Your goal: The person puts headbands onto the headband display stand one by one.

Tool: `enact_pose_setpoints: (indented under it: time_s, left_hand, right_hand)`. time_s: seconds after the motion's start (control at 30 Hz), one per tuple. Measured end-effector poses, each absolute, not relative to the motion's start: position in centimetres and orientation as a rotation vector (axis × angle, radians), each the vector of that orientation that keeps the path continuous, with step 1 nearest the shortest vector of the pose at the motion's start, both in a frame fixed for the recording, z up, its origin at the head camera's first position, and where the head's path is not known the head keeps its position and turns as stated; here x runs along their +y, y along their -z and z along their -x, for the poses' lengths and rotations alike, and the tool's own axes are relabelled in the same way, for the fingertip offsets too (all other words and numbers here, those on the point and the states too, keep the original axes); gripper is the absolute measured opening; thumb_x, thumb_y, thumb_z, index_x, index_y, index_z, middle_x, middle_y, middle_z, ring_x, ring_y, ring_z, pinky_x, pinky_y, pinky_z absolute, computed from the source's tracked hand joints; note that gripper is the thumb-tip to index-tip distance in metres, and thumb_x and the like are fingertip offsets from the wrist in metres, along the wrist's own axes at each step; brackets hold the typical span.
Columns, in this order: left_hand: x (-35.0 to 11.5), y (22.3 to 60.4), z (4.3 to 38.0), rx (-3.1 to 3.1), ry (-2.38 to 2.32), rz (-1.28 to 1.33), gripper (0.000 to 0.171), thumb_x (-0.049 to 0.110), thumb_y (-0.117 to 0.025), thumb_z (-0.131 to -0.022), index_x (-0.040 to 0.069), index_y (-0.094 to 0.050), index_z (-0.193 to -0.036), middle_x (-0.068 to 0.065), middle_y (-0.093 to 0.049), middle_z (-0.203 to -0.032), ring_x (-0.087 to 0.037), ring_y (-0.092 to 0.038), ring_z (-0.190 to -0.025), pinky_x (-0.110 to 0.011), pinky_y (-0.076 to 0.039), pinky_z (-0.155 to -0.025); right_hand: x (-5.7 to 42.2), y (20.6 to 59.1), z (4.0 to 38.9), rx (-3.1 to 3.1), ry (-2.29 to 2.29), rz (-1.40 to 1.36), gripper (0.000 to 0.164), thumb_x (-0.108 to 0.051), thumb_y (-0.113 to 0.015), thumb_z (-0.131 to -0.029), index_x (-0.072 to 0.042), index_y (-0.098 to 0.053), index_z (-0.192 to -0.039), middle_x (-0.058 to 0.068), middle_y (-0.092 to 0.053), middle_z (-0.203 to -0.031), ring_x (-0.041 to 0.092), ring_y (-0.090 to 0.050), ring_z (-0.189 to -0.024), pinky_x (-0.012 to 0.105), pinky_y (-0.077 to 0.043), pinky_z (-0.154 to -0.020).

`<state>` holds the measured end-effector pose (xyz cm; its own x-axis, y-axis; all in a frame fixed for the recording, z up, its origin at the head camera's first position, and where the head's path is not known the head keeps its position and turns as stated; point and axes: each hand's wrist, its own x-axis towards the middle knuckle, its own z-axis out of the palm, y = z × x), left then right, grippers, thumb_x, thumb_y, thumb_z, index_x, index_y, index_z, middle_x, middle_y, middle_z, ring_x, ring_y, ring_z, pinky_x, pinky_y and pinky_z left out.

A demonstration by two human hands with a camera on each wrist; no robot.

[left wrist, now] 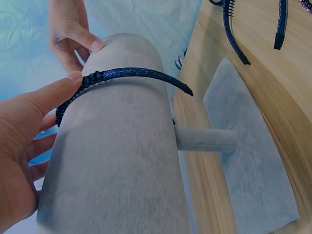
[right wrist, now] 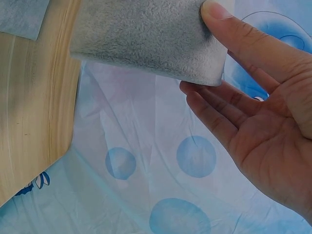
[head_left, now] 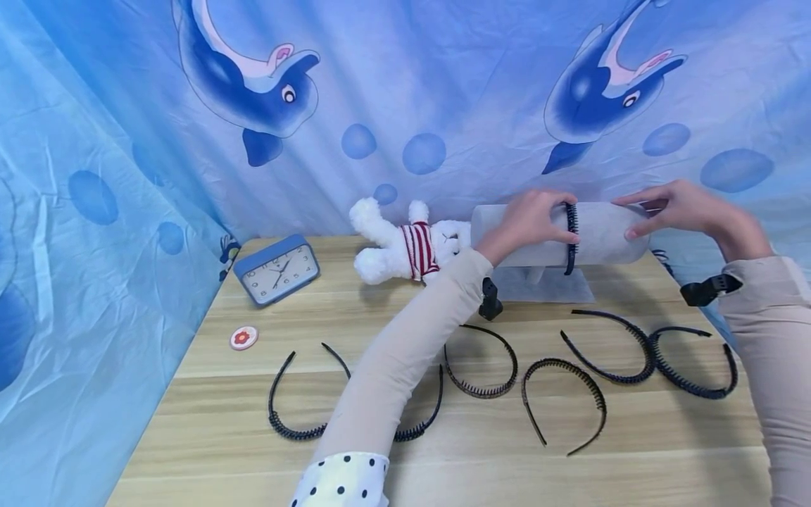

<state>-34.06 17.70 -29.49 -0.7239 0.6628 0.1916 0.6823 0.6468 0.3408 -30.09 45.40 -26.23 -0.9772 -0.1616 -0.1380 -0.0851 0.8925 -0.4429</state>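
Note:
A dark toothed headband (head_left: 573, 239) sits over a grey fabric-covered roll-shaped display stand (head_left: 605, 232). My left hand (head_left: 535, 217) holds this headband, its thumb on the front and a finger at the top. In the left wrist view, the left thumb (left wrist: 58, 92) presses on the headband's toothed part (left wrist: 90, 80), while one free end points toward the stand's post (left wrist: 204, 140). My right hand (head_left: 693, 208) grips the right end of the roll. The right wrist view has the right thumb (right wrist: 243, 31) on the roll (right wrist: 151, 44), other fingers behind its edge.
Several headbands (head_left: 564, 405) lie on the wooden table (head_left: 253, 458), some behind my left sleeve. A blue clock (head_left: 277, 271) and a round flower badge (head_left: 243, 338) are at the left. A white plush toy (head_left: 386, 257) lies beside the roll, before the dolphin curtain (head_left: 405, 84).

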Motion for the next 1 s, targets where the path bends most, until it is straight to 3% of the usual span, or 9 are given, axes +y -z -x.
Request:
enact_pose_setpoints:
  time_s: [0.13, 0.27, 0.57, 0.83, 1.0]
  left_hand:
    - [18.4, 29.8, 33.9, -2.784, 0.567, 1.141, 0.076, 0.063, -0.077, -0.082, 0.034, -0.053, -0.147, 0.019, -0.053, -0.150, -0.003, -0.051, -0.134, -0.016, -0.047, -0.097]
    - [18.8, 29.8, 33.6, -2.785, 0.485, 1.119, 0.076, 0.067, -0.071, -0.085, 0.036, -0.048, -0.150, 0.019, -0.048, -0.154, -0.006, -0.044, -0.142, -0.021, -0.039, -0.113]
    - [17.9, 29.8, 33.2, -2.756, 0.309, 1.079, 0.081, 0.076, -0.058, -0.088, 0.041, -0.036, -0.157, 0.015, -0.036, -0.163, -0.010, -0.034, -0.149, -0.033, -0.033, -0.120]
    - [13.9, 29.7, 33.4, -2.686, 0.393, 1.173, 0.074, 0.068, -0.061, -0.092, 0.033, -0.044, -0.154, 0.008, -0.036, -0.164, -0.017, -0.030, -0.152, -0.042, -0.023, -0.127]
    - [10.7, 30.4, 33.0, -2.627, 0.466, 1.272, 0.065, 0.060, -0.065, -0.093, 0.028, -0.053, -0.149, 0.004, -0.043, -0.160, -0.018, -0.032, -0.151, -0.041, -0.020, -0.129]
  right_hand:
    - [45.4, 26.3, 30.1, 2.895, 0.654, 0.195, 0.078, -0.036, -0.085, -0.084, -0.011, -0.051, -0.150, 0.033, -0.041, -0.153, 0.055, -0.042, -0.135, 0.070, -0.042, -0.103]
    - [45.4, 26.3, 30.1, 2.901, 0.648, 0.204, 0.078, -0.035, -0.085, -0.084, -0.010, -0.051, -0.149, 0.034, -0.042, -0.152, 0.055, -0.043, -0.134, 0.070, -0.042, -0.103]
    - [45.3, 26.2, 30.2, 2.874, 0.655, 0.180, 0.078, -0.037, -0.084, -0.085, -0.013, -0.049, -0.151, 0.034, -0.038, -0.154, 0.056, -0.040, -0.136, 0.073, -0.039, -0.104]
    - [45.4, 26.3, 30.4, 2.863, 0.679, 0.158, 0.077, -0.037, -0.084, -0.084, -0.019, -0.049, -0.151, 0.032, -0.036, -0.156, 0.056, -0.039, -0.137, 0.073, -0.036, -0.106]
    - [45.5, 26.2, 30.3, 2.842, 0.687, 0.142, 0.077, -0.040, -0.084, -0.085, -0.024, -0.049, -0.151, 0.032, -0.035, -0.157, 0.055, -0.037, -0.138, 0.074, -0.035, -0.106]
